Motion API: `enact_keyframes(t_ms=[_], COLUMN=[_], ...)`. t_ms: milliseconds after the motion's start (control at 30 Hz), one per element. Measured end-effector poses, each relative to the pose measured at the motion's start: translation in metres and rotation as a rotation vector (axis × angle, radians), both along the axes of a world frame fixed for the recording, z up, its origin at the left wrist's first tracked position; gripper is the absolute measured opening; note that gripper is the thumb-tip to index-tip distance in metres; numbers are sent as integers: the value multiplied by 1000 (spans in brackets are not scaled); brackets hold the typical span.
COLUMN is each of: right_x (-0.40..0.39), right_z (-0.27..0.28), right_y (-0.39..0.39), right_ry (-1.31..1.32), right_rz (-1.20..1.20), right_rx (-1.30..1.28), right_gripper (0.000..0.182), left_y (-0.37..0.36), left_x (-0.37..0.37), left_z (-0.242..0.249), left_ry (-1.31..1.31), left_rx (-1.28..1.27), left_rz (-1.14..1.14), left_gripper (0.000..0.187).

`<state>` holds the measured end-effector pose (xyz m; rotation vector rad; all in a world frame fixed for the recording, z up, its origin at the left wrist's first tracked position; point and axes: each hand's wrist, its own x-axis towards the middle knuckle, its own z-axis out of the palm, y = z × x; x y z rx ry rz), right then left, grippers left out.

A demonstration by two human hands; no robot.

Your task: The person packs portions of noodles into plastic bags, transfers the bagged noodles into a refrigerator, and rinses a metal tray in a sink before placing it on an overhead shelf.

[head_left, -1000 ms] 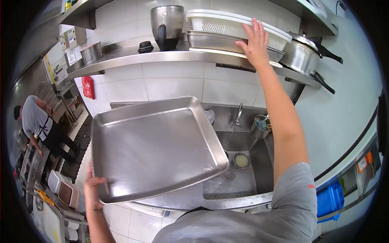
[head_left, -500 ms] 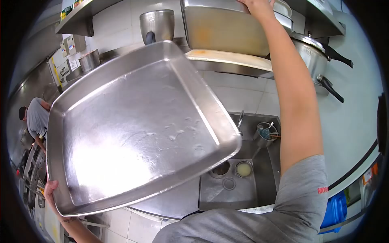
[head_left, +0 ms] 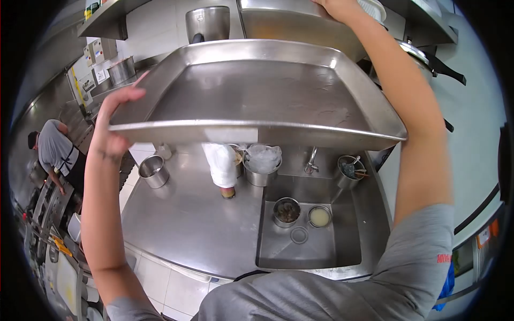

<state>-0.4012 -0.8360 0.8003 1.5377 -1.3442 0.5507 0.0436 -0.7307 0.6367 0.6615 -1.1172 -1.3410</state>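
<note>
A large shallow metal baking tray is raised in front of me, nearly level and tilted so I see its inside. My left hand is closed around its left edge, fingers over the rim. At the top of the view my right hand is at the rim of a deep metal pan on the wall shelf; its fingertips are partly cut off by the frame. The tray's right corner touches or passes close to my right forearm. Part of the deep pan is hidden behind the tray.
Below are a steel counter and a sink holding two metal containers. A metal pot, a white-wrapped bottle and a bag-lined pot stand on the counter. Another person bends at the left.
The tray has swung up and to the right, flattening from a steep tilt. My left hand has risen with it. My right hand stays at the deep pan. The other person has shifted slightly.
</note>
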Motion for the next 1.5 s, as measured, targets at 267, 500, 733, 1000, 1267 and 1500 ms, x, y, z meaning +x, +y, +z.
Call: enact_keyframes(t_ms=[267,500,733,1000,1267,1500], right_x=[1,112,76,47,22,10], right_z=[-10,-65,-106,-122,-152,-154], right_y=[47,244,158,119,108,66], right_ry=[90,-146,282,321,153,-253], right_rz=[19,133,-80,115,343,86], right_rx=[218,393,-112,-365,-400,142], right_gripper=[59,67,64,56,58,65], left_y=[-87,-80,-61,-66,-118,-110], left_x=[-52,-80,-133,-145,-188,-143], left_z=[26,51,61,32,-27,-63], left_ry=[78,91,-93,-906,-868,-580], left_rx=[104,163,-107,-1155,-1161,-1032], left_rz=[-262,-93,188,899,991,690], left_gripper=[32,30,72,62,72,67])
